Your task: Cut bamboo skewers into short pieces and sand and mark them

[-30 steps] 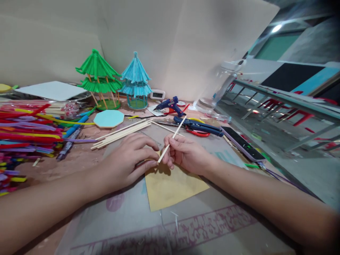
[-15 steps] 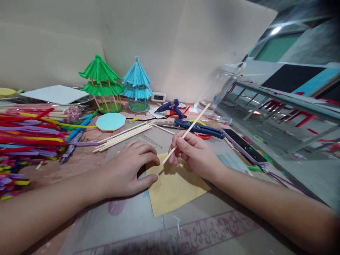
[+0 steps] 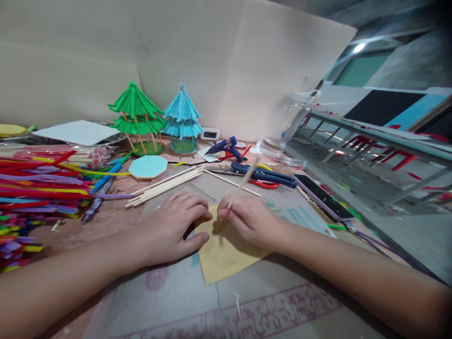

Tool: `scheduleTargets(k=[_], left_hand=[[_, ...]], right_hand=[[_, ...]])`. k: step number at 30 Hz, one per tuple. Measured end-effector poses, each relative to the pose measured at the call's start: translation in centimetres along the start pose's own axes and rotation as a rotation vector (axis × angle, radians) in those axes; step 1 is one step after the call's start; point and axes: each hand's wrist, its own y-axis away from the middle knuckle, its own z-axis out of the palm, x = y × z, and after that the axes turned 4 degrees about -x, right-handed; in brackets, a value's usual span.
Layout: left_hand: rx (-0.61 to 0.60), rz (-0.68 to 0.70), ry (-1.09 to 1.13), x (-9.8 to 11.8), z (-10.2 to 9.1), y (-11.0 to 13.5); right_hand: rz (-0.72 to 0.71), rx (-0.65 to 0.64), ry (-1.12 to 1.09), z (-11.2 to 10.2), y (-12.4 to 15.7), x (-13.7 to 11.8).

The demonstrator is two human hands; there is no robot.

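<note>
Right hand (image 3: 252, 221): we hold a pale stick (image 3: 243, 183) in a closed grip, slanting above the yellow sheet (image 3: 221, 263). Left hand (image 3: 173, 228): at the sheet's left edge, our grip parted between thumb and fingers.

Pinched in the right hand (image 3: 243, 217): a thin, pale, straight stick (image 3: 245, 181), blurred, tilted with the upper end leaning away and to the right, lower end mostly hidden by the fingers, over the paper. Beneath: a plain yellowish-tan paper (image 3: 226, 263), flat on a grey printed sheet (image 3: 183, 301), set slightly askew, far right part covered, left edge just under the left thumb (image 3: 199, 241).
</note>
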Motion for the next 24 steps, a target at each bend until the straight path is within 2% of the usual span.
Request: scheduleTargets(k=[3,7,11,16,20,24], left_hand=[[0.003,0.025,0.017,0.08,-0.07,-0.01],[0.003,0.003,0.008,-0.02,0.0,0.03],[0.014,0.022,0.023,-0.16,0.1,0.1],[0.0,-0.001,0.019,-0.21,0.11,0.04],[0.012,0.024,0.022,-0.25,0.17,-0.03],[-0.003,-0.004,0.021,-0.16,0.1,0.0]], right_hand=[[-0.011,-0.086,-0.085,-0.12,0.1,-0.3],[0.05,0.003,-0.018,-0.25,0.04,-0.21],[0.031,-0.057,-0.112,-0.22,0.01,-0.13],[0.036,-0.013,-0.019,-0.22,0.1,-0.21],[0.001,-0.067,-0.076,-0.14,0.25,-0.28],[0.052,0.006,0.017,-0.09,0.2,-0.12]])
